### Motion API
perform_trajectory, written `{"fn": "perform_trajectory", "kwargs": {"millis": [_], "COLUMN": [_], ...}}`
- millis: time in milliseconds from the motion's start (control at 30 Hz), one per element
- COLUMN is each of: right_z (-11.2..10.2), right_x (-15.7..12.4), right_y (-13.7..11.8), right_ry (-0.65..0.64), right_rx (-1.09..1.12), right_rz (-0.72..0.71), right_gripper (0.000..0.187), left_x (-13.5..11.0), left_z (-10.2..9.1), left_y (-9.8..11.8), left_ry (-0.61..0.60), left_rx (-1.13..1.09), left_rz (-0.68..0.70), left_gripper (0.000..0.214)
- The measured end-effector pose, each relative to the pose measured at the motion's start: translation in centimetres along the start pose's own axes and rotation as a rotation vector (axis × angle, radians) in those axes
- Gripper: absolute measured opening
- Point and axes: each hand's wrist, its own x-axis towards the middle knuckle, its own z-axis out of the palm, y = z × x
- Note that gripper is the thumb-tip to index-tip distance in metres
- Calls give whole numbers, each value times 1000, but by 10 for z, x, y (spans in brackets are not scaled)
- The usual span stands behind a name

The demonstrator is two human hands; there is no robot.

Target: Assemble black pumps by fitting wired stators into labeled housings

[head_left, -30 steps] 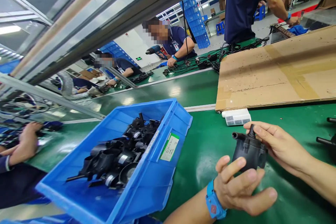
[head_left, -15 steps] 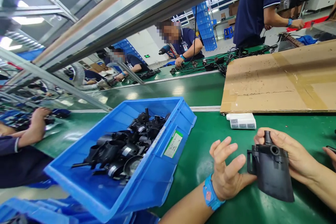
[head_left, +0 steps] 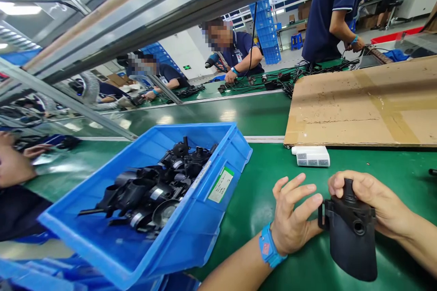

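Over the green bench, my right hand [head_left: 378, 200] grips a black plastic housing [head_left: 353, 241] by its upper end, fingers curled around the ribbed neck. The housing has a round port on its front and a flared lower end tilted toward me. My left hand [head_left: 295, 213], wearing a blue wrist strap [head_left: 271, 245], is just left of it with fingers spread. Its thumb reaches the slim loop on the housing's side; whether it presses there I cannot tell. Behind both hands lies a white plastic piece [head_left: 312, 156] with printed labels.
To the left, a blue bin [head_left: 205, 218] holds several black plastic parts [head_left: 153, 191]. A flat cardboard sheet [head_left: 358, 104] covers the back right of the green bench [head_left: 252, 182]. A metal rail [head_left: 136, 22] crosses overhead. Co-workers sit and stand across the line; another's arm [head_left: 15, 163] is at far left.
The housing has tipped in my right hand, its port now lower and its neck more visible. My left hand remains spread beside it. The view has shifted slightly.
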Motion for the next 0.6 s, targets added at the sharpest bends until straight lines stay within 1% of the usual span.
{"fn": "perform_trajectory", "kwargs": {"millis": [67, 133, 267, 333, 400, 500, 600], "right_z": [2, 6, 14, 15, 15, 14, 13], "right_x": [0, 1, 7, 10, 11, 10, 9], "right_y": [-1, -1, 7, 12, 16, 16, 14], "right_ry": [0, 60, 349, 442, 465, 468, 484], "right_rx": [4, 54, 145, 153, 125, 38, -1], "right_rz": [1, 42, 169, 199, 209, 173, 150], "right_gripper": [36, 35, 37, 39, 38, 38, 36], "left_x": [0, -1, -1, -1, 0, 1, 2], "left_z": [1, 1, 3, 4, 5, 6, 8], "left_y": [0, 0, -1, -2, -3, -6, -8], "left_ry": [-3, 2, -1, 2, 18, 52, 79], "left_rx": [8, 5, -15, -12, -14, -36, -75], "left_rz": [0, 3, -31, -64, -85, -103, -163], "left_gripper": [56, 56, 65, 73, 83, 97, 103]}}
